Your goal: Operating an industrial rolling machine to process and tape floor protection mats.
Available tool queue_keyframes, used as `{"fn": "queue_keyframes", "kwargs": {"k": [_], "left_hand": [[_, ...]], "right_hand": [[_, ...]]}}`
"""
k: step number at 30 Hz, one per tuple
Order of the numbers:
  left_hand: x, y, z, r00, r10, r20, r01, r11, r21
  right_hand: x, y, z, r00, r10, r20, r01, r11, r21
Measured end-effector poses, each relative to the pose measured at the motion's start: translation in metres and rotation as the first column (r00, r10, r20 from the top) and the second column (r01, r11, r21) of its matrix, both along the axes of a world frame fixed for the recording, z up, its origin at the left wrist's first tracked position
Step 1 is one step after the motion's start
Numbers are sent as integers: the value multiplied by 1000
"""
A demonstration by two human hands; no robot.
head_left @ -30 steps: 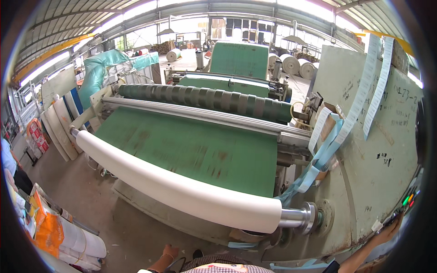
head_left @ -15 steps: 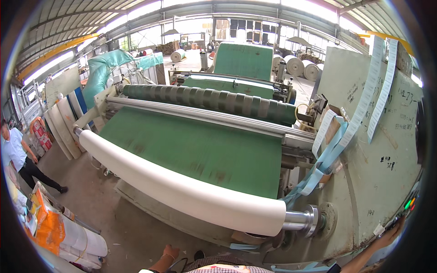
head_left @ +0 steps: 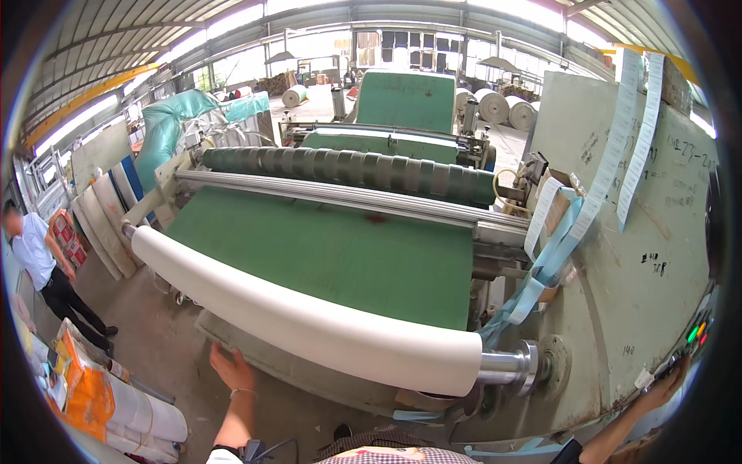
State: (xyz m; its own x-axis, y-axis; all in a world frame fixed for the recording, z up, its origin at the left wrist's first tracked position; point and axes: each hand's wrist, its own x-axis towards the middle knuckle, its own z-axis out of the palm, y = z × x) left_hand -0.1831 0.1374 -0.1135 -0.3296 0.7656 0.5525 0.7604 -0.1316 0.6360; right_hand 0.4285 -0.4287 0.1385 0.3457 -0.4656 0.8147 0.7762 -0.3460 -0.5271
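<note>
A worker's left hand (head_left: 229,367) hangs open and empty just below the long white roll (head_left: 309,321) on a winding machine, green sheet (head_left: 332,255) beyond it. The right hand (head_left: 666,384) reaches the control panel (head_left: 696,336); its grip cannot be made out.

The big white roll (head_left: 309,321) looks soft, matt and smooth, like cloth or felt. The green sheet (head_left: 332,255) behind it is matt and a bit rough. The roll's end shaft (head_left: 514,365) is shiny metal. The machine's side wall (head_left: 641,255) is dull, scratched painted metal. Paper strips (head_left: 630,116) hang there.
</note>
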Motion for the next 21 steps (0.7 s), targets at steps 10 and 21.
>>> {"fn": "queue_keyframes", "kwargs": {"k": [10,21], "left_hand": [[30,-1,96,968,-249,28,230,928,294],[73,-23,121,855,-518,37,474,807,351]], "right_hand": [[-9,20,5,996,79,48,-82,995,55],[2,9,0,993,64,100,-65,998,6]]}}
